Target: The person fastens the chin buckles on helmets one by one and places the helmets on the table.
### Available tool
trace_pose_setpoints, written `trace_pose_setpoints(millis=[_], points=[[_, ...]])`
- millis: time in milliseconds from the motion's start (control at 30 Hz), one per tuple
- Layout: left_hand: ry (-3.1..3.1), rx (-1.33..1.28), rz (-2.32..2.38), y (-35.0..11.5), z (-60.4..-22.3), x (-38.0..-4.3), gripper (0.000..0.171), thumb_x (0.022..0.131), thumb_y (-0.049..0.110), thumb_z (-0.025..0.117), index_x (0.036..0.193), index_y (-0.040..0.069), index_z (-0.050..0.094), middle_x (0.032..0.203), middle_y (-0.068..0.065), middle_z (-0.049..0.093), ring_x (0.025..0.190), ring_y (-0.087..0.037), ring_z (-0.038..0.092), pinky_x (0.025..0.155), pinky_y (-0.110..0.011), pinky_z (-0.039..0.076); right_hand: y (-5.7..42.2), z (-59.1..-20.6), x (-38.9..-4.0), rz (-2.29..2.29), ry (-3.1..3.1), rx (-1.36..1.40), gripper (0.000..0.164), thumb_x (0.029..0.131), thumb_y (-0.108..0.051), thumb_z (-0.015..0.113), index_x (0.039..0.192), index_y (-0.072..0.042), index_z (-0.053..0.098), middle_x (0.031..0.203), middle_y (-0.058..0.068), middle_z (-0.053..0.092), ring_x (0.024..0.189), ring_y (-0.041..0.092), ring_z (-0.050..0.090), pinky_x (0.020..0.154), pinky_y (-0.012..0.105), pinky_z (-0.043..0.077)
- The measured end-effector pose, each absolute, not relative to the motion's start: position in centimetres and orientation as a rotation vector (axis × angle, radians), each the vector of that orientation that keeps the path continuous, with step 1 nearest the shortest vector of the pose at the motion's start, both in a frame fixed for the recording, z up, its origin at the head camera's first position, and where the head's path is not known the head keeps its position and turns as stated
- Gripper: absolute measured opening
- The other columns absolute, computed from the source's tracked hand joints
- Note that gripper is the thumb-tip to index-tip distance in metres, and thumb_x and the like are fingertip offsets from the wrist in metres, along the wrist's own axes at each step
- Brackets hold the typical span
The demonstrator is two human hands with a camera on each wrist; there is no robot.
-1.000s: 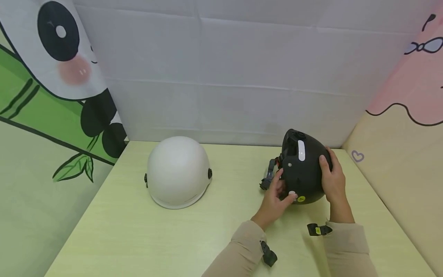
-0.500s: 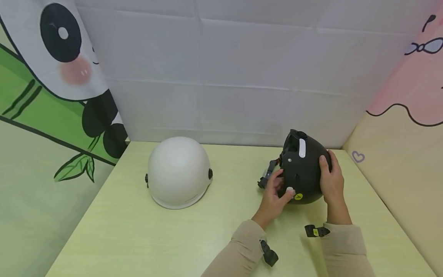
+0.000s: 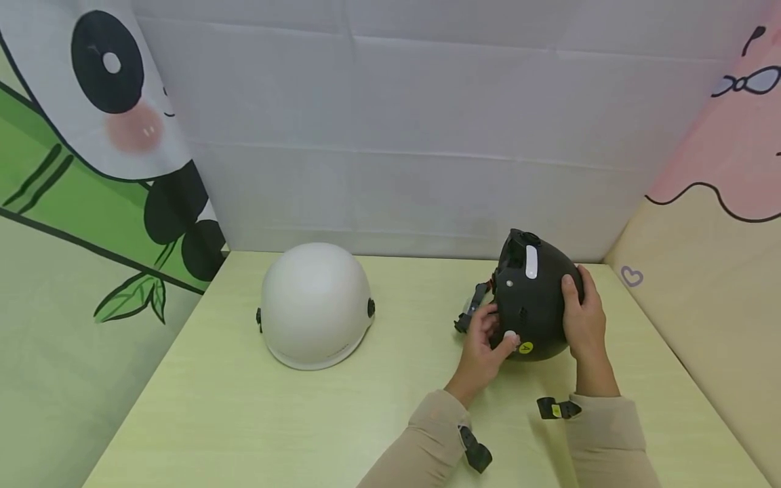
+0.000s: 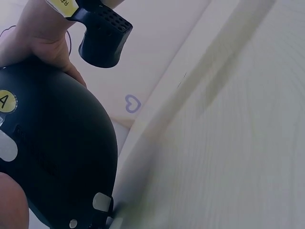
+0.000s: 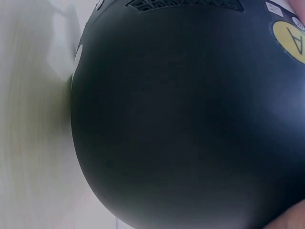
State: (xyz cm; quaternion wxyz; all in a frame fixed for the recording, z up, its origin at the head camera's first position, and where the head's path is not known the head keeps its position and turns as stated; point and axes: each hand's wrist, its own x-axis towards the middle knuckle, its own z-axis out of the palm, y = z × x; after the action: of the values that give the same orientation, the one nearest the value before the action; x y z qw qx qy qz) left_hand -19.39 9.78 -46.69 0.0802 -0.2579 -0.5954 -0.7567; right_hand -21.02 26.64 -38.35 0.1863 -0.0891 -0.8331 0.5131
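A black helmet [image 3: 537, 305] is tipped on its side at the right of the table, its opening toward the left. My left hand [image 3: 482, 352] grips its lower rim, thumb outside by a white oval spot and a round yellow sticker [image 3: 526, 348]. The right hand [image 3: 584, 312] holds the rounded crown from the right side, thumb in front and fingers reaching behind. A buckled chin strap [image 3: 472, 308] hangs out of the opening. In the left wrist view the helmet shell [image 4: 62, 143] is close to the table, and it fills most of the right wrist view.
A white helmet [image 3: 316, 305] sits dome up on the pale table [image 3: 293, 434], left of the black one. Behind rises a white wall sheet [image 3: 390, 135]. Cartoon-printed side panels [image 3: 708, 305] border the table. A black strap end [image 3: 476, 451] dangles from the left sleeve.
Both hands and the black helmet have shifted very slightly left, with the yellow sticker turning a little. Both hands keep their hold, and the white helmet rests in place.
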Motion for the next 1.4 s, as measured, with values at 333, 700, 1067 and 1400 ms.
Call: trace_pose_setpoints(millis=[333,700,1067,1400], points=[[-1.788,-0.758,-2.272,10.1,-46.8,-19.4,0.053,0.093,0.0,0.06,0.139,0.0,0.036,0.126,-0.021,0.056,0.109,-0.019,0.053,0.095,-0.033,0.043,27.5,-37.3,-21.0,1.315,-2.459,-0.175,0.063,0.105,-0.041,0.034,0.155,-0.006,0.021,0.153,0.028,0.022,0.139,0.047,0.02,0.108,0.062,0.015],[-1.913,-0.765,-2.181,10.3,-47.2,-18.6,0.049,0.094,0.009,0.063,0.138,0.005,0.041,0.129,-0.01,0.056,0.116,-0.014,0.053,0.098,-0.033,0.041,27.6,-34.3,-22.3,1.057,-2.602,0.071,0.069,0.102,-0.044,0.043,0.154,-0.003,0.023,0.152,0.031,0.024,0.136,0.052,0.022,0.103,0.068,0.018],[-2.003,-0.774,-2.14,10.4,-47.5,-18.0,0.044,0.094,0.011,0.064,0.134,0.004,0.046,0.129,-0.006,0.055,0.115,-0.012,0.052,0.098,-0.031,0.042,26.9,-32.9,-24.2,0.935,-2.77,0.24,0.072,0.1,-0.046,0.049,0.153,-0.004,0.026,0.152,0.031,0.023,0.136,0.052,0.02,0.101,0.07,0.019],[-2.047,-0.842,-1.975,10.2,-47.5,-17.8,0.044,0.092,0.008,0.066,0.132,0.003,0.049,0.127,-0.009,0.057,0.115,-0.012,0.053,0.097,-0.029,0.043,27.3,-33.4,-24.2,0.978,-2.817,0.193,0.063,0.1,-0.038,0.05,0.153,-0.009,0.032,0.148,0.031,0.031,0.13,0.055,0.03,0.097,0.069,0.026]])
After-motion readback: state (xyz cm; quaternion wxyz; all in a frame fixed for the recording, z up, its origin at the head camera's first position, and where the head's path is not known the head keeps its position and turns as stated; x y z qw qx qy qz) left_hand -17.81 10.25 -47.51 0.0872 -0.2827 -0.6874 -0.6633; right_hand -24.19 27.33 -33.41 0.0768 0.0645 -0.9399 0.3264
